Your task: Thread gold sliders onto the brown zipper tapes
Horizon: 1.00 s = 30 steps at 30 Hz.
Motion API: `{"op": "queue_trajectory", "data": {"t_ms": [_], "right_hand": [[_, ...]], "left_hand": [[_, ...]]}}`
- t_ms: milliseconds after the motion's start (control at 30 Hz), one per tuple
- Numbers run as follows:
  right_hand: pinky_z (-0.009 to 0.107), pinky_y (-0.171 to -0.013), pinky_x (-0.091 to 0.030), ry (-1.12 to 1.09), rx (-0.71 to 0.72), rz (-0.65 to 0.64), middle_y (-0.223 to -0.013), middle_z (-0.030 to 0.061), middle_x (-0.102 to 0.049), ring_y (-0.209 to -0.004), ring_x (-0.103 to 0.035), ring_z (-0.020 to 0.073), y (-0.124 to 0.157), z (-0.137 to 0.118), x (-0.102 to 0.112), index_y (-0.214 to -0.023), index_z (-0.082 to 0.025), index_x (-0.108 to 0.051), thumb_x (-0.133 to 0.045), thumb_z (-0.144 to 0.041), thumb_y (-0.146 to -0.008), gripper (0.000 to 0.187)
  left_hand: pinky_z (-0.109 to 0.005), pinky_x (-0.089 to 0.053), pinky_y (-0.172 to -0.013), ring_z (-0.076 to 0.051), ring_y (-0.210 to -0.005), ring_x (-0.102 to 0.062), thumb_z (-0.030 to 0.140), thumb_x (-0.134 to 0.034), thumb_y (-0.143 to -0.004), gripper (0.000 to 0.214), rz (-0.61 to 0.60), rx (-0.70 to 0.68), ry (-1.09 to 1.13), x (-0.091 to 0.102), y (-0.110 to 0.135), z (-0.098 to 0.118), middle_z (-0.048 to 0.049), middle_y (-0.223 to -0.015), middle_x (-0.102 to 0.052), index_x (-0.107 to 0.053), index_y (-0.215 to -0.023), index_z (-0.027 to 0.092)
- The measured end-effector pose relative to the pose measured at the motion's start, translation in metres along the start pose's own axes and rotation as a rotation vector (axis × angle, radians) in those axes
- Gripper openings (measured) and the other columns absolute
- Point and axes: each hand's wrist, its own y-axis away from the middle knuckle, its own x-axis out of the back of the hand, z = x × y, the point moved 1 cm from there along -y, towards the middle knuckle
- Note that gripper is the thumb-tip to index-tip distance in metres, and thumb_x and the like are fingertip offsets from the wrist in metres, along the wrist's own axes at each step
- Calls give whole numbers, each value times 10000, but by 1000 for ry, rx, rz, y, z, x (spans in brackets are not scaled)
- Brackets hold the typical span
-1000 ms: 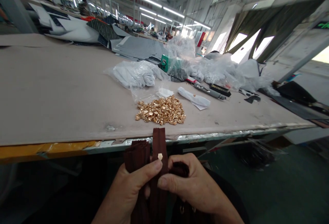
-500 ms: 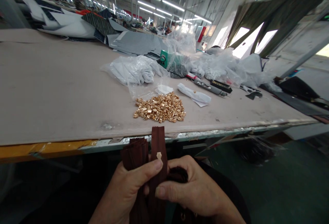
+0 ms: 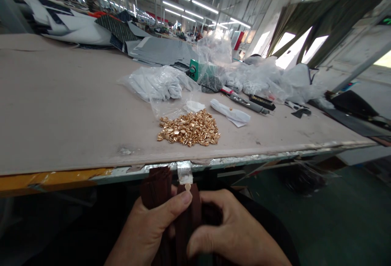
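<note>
My left hand [image 3: 155, 221] is closed around a bundle of brown zippers [image 3: 157, 184], their upper ends standing above my fingers. Its thumb presses a small gold zipper pull [image 3: 187, 187] against a separate brown zipper [image 3: 195, 205] just right of the bundle. A whitish, shiny end piece [image 3: 185, 173] sticks up above the pull. My right hand [image 3: 232, 225] curls round the right side of this zipper, with a dark looped part inside its fingers. Beyond both hands, a heap of gold zipper pulls [image 3: 191, 129] lies on the table.
The table's worn front edge [image 3: 128, 170] runs just beyond my hands. On the table [image 3: 61, 107] are a plastic bag [image 3: 161, 82], a folded white paper [image 3: 230, 113], a grey pen-shaped tool [image 3: 249, 105] and a green box [image 3: 194, 69]. More plastic bags and stacked fabric lie behind.
The single zipper's brown top has dropped out of sight, and a whitish end piece now shows above the pull. My right thumb has moved slightly down; my left hand is nearly still.
</note>
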Motion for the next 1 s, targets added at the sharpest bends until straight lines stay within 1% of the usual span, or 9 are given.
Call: {"op": "queue_trajectory", "data": {"t_ms": [67, 100, 167, 233, 300, 433, 533, 767, 1000], "right_hand": [[162, -511, -394, -89, 49, 194, -599, -55, -549, -553, -471, 83, -4, 2, 1, -678, -167, -605, -795, -239, -699, 205], [153, -455, -357, -110, 61, 259, -557, -65, -523, -496, -434, 67, -6, 4, 1, -677, -167, -591, -804, -251, -695, 229], [149, -377, -278, -126, 63, 308, -485, -81, -468, -407, -360, 46, -9, 8, 1, -685, -163, -586, -795, -311, -720, 259], [149, -354, -247, -127, 63, 317, -454, -82, -448, -372, -332, 37, -12, 13, 1, -695, -154, -596, -756, -366, -771, 276], [146, -359, -255, -140, 75, 330, -457, -75, -462, -371, -343, 33, -13, 16, 1, -700, -149, -601, -736, -386, -795, 289], [140, -349, -263, -218, 66, 324, -510, -56, -530, -362, -366, 23, -14, 19, 0, -728, -147, -620, -758, -387, -775, 281], [135, -341, -260, -254, 58, 325, -518, -49, -549, -355, -368, 18, -16, 20, 0, -720, -143, -621, -772, -378, -760, 282], [131, -334, -254, -283, 51, 328, -521, -51, -551, -350, -362, 13, -18, 19, -1, -711, -143, -615, -787, -364, -743, 282], [134, -346, -242, -253, 59, 325, -483, -67, -507, -353, -352, 14, -19, 17, 0, -699, -146, -615, -781, -367, -755, 282]], "left_hand": [[-180, -382, -407, -94, -396, -487, 345, -877, -542, 294, 55, -40, -68, 0, 2, 1, 38, -411, -546, -660, -623, 164], [-163, -348, -390, -79, -368, -455, 355, -878, -543, 307, 74, -52, -81, 0, 2, 2, 51, -367, -508, -643, -603, 167], [-159, -360, -394, -68, -352, -435, 345, -887, -529, 323, 75, -61, -50, 0, 3, 2, 62, -337, -486, -619, -578, 173], [-163, -387, -410, -64, -357, -437, 322, -895, -515, 328, 51, -66, 2, 0, 4, 2, 63, -346, -496, -604, -558, 176], [-156, -392, -420, -59, -368, -440, 301, -891, -525, 322, 30, -80, 23, 0, 3, 2, 63, -355, -498, -595, -542, 174], [-173, -425, -432, -66, -374, -441, 258, -883, -537, 297, -17, -45, 68, -2, 5, 4, 62, -355, -496, -598, -522, 175], [-163, -395, -412, -68, -371, -442, 220, -884, -522, 275, -32, 0, 121, -2, 6, 5, 58, -354, -504, -613, -531, 177], [-158, -350, -421, -63, -397, -432, 296, -872, -555, 306, -9, -45, 4, 5, 2, 2, 66, -390, -489, -589, -543, 181], [-192, -371, -453, -86, -430, -458, 352, -867, -553, 307, 30, -105, -82, 6, -2, -3, 66, -428, -507, -606, -589, 195]]}}
